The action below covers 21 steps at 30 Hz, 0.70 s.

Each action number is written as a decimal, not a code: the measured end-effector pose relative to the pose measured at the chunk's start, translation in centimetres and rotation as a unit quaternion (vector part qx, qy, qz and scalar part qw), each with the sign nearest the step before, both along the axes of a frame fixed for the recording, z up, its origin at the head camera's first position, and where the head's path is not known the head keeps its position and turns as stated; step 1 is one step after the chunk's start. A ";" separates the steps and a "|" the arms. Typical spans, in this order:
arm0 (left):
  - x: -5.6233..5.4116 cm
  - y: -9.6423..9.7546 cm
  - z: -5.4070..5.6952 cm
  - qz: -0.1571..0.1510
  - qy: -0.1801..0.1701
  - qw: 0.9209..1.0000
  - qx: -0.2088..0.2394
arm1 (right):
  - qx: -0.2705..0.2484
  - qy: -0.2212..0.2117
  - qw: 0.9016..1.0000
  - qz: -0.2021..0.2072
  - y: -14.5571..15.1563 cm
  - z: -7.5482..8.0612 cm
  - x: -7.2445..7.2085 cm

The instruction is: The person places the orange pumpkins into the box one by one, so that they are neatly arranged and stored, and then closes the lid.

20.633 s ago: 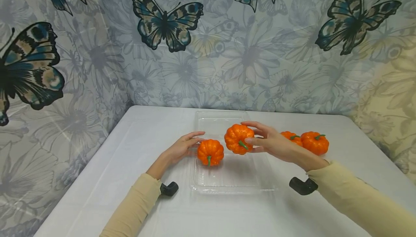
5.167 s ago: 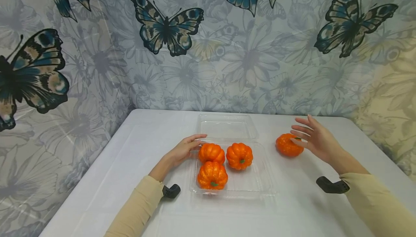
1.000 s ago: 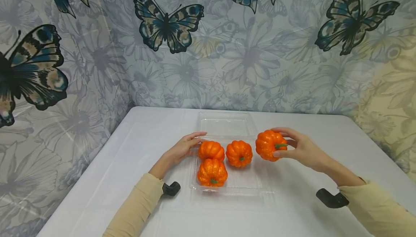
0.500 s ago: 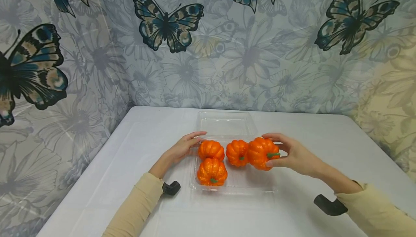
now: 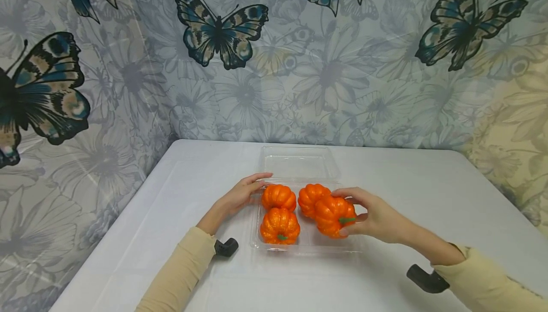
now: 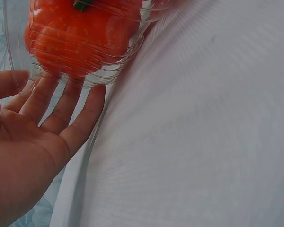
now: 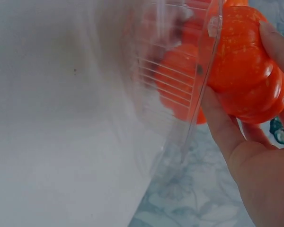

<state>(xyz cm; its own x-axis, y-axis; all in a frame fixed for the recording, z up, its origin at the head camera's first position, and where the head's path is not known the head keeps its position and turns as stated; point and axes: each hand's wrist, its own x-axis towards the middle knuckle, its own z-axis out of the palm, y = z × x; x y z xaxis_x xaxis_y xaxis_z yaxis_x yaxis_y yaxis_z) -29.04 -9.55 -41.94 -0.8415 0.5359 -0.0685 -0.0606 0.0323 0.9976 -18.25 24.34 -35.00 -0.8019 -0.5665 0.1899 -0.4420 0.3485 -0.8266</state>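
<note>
My right hand [image 5: 376, 218] grips an orange toy pumpkin [image 5: 334, 216] with a green stem, thumb on the near side and fingers on the far side. It overlaps another pumpkin [image 5: 311, 197] in the head view. Below them is a clear plastic container [image 5: 308, 249], whose ribbed wall [image 7: 168, 80] shows beside the held pumpkin in the right wrist view. Two pumpkins, a rear one [image 5: 278, 197] and a front one [image 5: 279, 227], sit along the container's left side. My left hand [image 5: 239, 195] rests on its left edge, fairly straight fingertips [image 6: 97, 94] at the wall.
The container's clear lid [image 5: 297, 162] lies folded back behind it. Everything stands on a white-covered table [image 5: 205, 274]. Behind and at the left rise walls [image 5: 325, 88] with flowers and butterflies. Black wrist mounts [image 5: 428, 278] project from both sleeves.
My right hand has carried the last pumpkin from right of the container leftward, nearer and lower over its right half. Earlier, the other pumpkins were put in. The left hand stays at the edge.
</note>
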 end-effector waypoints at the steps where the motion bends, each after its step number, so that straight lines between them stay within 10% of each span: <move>1: 0.0 0.0 0.0 0.001 0.000 1.000 0.000 | 0.005 0.006 1.000 0.001 -0.1 -0.1 0.0; 21: 0.1 0.2 0.1 0.005 -0.004 1.000 -0.004 | 0.115 0.115 0.986 0.038 -2.2 -1.2 0.5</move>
